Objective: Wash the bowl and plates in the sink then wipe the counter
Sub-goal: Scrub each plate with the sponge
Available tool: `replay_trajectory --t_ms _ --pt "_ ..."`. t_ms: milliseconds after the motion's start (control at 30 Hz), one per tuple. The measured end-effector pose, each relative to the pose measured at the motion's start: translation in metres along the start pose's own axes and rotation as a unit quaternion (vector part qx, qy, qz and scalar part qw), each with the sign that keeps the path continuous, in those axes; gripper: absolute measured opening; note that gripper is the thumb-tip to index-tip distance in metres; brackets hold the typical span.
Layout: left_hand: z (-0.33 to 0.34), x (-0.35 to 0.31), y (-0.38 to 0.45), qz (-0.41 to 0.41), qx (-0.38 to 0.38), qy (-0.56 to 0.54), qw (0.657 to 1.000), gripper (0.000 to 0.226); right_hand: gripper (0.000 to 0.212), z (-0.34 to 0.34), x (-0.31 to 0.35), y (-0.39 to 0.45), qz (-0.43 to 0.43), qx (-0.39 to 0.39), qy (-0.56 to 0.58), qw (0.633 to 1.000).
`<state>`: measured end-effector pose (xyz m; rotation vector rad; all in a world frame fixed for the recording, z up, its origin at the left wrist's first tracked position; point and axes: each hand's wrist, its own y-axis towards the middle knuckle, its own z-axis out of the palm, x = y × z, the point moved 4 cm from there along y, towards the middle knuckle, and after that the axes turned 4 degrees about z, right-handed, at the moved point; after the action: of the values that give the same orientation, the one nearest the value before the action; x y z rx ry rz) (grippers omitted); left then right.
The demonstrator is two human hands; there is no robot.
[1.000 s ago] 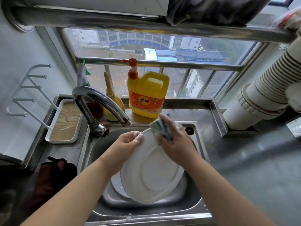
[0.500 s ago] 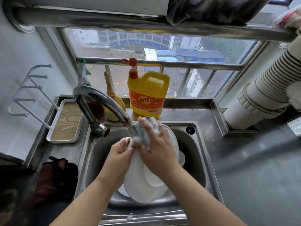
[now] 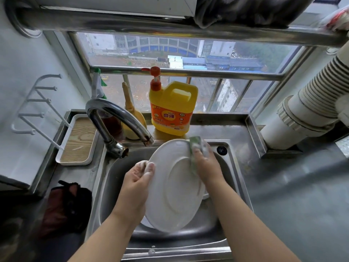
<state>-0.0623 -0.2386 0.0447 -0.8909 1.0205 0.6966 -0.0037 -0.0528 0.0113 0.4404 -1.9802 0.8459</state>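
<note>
left hand (image 3: pixel 140 173), soapy, grips the left rim of a large white oval plate (image 3: pixel 173 188) i hold tilted over the steel sink (image 3: pixel 105 186). right hand (image 3: pixel 204 162) clutches a green scouring sponge (image 3: pixel 195 143) against the plate's upper right edge. washing looks midway: i judge this plate unrinsed, since no water leaves the faucet (image 3: pixel 120 118). beneath it in the basin lies more white crockery, possibly another plate. counter (image 3: pixel 292 195) not yet wiped.

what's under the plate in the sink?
Under the white plate that the left hand holds, white edges of other dishes show at its lower left and right, in the sink. How many is hidden.
</note>
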Motion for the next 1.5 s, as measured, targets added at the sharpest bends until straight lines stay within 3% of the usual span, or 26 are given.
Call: replay_trajectory --t_ms 200,300,367,433,533,633,733,867,900,1000,1067,1133,1200,1300,1400,1500 --pt "-0.011 0.016 -0.005 -0.030 -0.006 -0.103 0.994 0.020 0.038 0.005 -0.068 -0.014 0.103 0.018 0.221 0.970" --pt "-0.015 0.017 -0.009 -0.062 0.062 -0.145 0.986 0.022 0.044 -0.004 -0.058 -0.015 0.037 0.009 0.201 0.979" --pt "-0.020 0.009 -0.007 -0.104 0.128 -0.145 0.976 0.039 0.044 -0.021 -0.038 -0.012 -0.016 0.009 0.177 0.984" --pt "-0.024 0.002 0.004 -0.158 0.173 -0.083 0.969 0.052 0.048 -0.036 -0.012 -0.011 -0.079 0.053 0.120 0.988" --pt "-0.014 -0.013 0.024 -0.186 0.203 0.001 0.961 0.028 0.055 -0.038 0.029 -0.020 -0.159 0.089 -0.062 0.981" --pt "0.002 -0.022 0.035 -0.142 0.182 0.022 0.973 0.021 0.058 -0.016 0.048 -0.038 -0.215 0.027 -0.258 0.942" --pt "0.004 -0.016 0.027 -0.088 0.171 0.008 0.981 0.024 0.061 0.001 0.049 -0.049 -0.271 -0.010 -0.301 0.914" --pt "0.005 -0.005 0.015 -0.050 0.117 0.006 0.992 0.023 0.058 -0.009 0.027 -0.015 -0.093 -0.016 -0.145 0.985" --pt "0.006 -0.004 0.013 -0.046 0.112 0.011 0.993 0.024 0.056 -0.005 0.026 -0.018 -0.096 -0.021 -0.156 0.983" --pt "0.010 0.000 0.010 -0.034 0.111 0.009 0.993 0.023 0.058 0.028 0.040 -0.051 -0.221 -0.001 -0.255 0.941" --pt "0.008 -0.001 0.007 -0.034 0.101 -0.010 0.994 0.022 0.057 0.034 0.042 -0.052 -0.237 0.012 -0.241 0.941" --pt "0.002 -0.003 0.006 -0.027 0.079 -0.012 0.996 0.023 0.056 0.017 0.034 -0.025 -0.156 -0.002 -0.143 0.977" --pt "-0.002 -0.008 0.007 -0.010 0.058 -0.019 0.998 0.024 0.058 -0.002 0.005 0.003 -0.015 -0.003 -0.029 0.999" --pt "0.000 -0.015 0.003 0.030 0.038 -0.044 0.998 0.023 0.052 0.003 -0.046 -0.003 0.090 -0.010 0.145 0.985" --pt "0.002 -0.004 -0.011 0.024 0.033 -0.038 0.998 0.021 0.035 0.014 -0.073 -0.018 0.119 -0.020 0.277 0.953" --pt "-0.006 0.014 -0.022 -0.051 0.074 -0.060 0.994 0.009 0.041 -0.003 -0.070 -0.022 0.054 -0.037 0.201 0.977"
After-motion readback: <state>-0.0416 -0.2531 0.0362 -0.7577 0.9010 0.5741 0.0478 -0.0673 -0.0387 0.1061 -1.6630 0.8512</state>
